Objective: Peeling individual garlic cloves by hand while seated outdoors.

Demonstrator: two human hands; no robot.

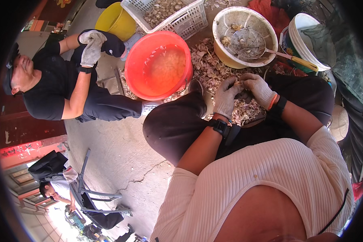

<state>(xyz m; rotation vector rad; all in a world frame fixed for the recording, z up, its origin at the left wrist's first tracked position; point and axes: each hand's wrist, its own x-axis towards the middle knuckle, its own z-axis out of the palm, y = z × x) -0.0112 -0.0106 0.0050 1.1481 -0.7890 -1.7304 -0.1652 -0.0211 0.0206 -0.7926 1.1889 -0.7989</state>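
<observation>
My left hand and my right hand, both in pale knitted work gloves, meet above my lap. Between their fingertips is a small piece of garlic, mostly covered by the gloves. Both hands seem to pinch it. Under and around them lies a heap of papery garlic skins. Just beyond my hands stands a yellowish tub with a white mesh strainer basket set in its top. A few garlic bulbs and a wire skimmer with a wooden handle rest in the basket.
Left of the heap stands a red plastic tub with peeled garlic in liquid. Behind it are a white crate of garlic bulbs and a yellow bucket. White buckets stand right. A gloved co-worker sits left; another person sits lower left.
</observation>
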